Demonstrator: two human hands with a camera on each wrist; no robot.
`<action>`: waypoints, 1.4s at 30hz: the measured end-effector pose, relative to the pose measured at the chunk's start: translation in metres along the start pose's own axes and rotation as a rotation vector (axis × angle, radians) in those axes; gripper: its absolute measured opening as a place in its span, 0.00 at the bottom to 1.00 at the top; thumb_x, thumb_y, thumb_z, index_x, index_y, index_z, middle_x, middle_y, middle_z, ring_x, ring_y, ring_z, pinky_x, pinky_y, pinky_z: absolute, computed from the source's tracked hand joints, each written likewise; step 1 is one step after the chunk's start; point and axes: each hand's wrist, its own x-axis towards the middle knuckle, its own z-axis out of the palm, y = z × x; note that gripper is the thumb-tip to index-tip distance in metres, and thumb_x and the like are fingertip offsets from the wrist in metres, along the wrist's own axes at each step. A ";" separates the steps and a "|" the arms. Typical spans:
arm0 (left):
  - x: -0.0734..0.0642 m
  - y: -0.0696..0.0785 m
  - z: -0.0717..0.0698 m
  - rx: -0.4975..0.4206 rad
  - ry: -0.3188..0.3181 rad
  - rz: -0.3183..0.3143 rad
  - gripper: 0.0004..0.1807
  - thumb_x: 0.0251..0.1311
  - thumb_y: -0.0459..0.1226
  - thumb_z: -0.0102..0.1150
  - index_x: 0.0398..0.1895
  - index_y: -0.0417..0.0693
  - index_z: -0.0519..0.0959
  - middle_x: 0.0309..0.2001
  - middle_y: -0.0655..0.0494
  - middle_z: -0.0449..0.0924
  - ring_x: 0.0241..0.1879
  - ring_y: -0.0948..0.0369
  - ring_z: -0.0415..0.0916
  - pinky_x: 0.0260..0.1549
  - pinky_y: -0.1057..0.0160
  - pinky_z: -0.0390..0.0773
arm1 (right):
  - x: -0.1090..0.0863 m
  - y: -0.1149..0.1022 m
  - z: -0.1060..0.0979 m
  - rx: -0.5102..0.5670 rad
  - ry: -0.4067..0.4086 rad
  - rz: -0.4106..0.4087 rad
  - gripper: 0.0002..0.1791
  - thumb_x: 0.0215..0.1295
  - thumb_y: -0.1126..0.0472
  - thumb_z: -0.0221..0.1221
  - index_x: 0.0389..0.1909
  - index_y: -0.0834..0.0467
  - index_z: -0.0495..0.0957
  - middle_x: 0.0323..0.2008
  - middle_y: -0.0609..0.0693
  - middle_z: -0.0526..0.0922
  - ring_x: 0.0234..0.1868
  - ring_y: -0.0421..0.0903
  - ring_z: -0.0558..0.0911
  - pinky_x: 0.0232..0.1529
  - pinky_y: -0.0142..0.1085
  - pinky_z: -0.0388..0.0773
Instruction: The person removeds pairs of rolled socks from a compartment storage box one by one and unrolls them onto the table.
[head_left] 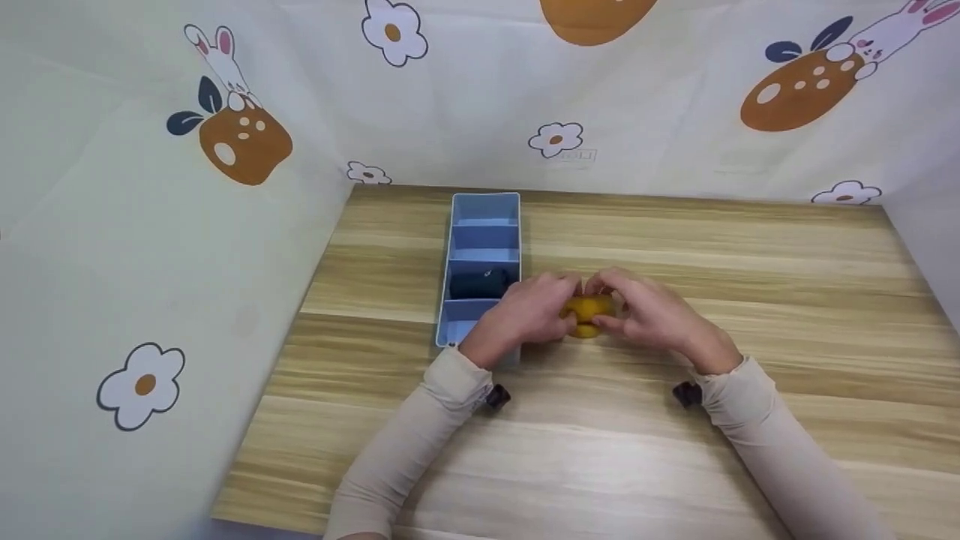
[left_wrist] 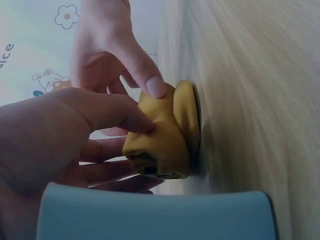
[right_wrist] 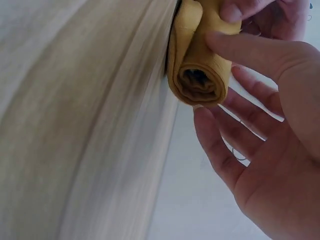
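Note:
A yellow cloth (head_left: 589, 306) is wound into a thick roll on the table, right of the blue divided box (head_left: 486, 225). One loose fold lies flat along the roll's near side. My left hand (head_left: 536, 307) grips the roll's left end, its thumb pressing the near side and its fingers behind. At the other end, my right hand (head_left: 652, 311) holds it the same way, thumb in front. The spiral layers of the cloth (right_wrist: 202, 82) show in the right wrist view, with something dark inside the core. In the left wrist view both thumbs touch the cloth (left_wrist: 165, 130).
The box has several compartments in a row; a dark rolled cloth (head_left: 477, 284) lies in one of them. My left wrist is over the box's near right corner, and its wall (left_wrist: 155, 215) stands close to the left hand. Patterned sheeting (head_left: 465, 97) borders the wooden table (head_left: 712, 247).

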 end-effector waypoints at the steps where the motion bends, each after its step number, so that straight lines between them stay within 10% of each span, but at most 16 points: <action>1: 0.000 0.000 0.001 0.007 0.007 0.002 0.18 0.71 0.42 0.65 0.60 0.50 0.78 0.48 0.53 0.84 0.42 0.55 0.82 0.41 0.54 0.87 | 0.000 0.000 0.000 -0.004 0.004 -0.002 0.19 0.67 0.61 0.75 0.56 0.55 0.81 0.52 0.50 0.88 0.46 0.50 0.86 0.45 0.46 0.83; 42: 0.004 0.000 0.008 0.173 0.087 -0.017 0.22 0.74 0.44 0.67 0.66 0.49 0.78 0.61 0.52 0.82 0.53 0.52 0.85 0.53 0.53 0.89 | 0.006 0.007 0.006 0.002 0.032 0.031 0.18 0.67 0.67 0.72 0.55 0.64 0.83 0.51 0.58 0.88 0.49 0.54 0.87 0.53 0.50 0.85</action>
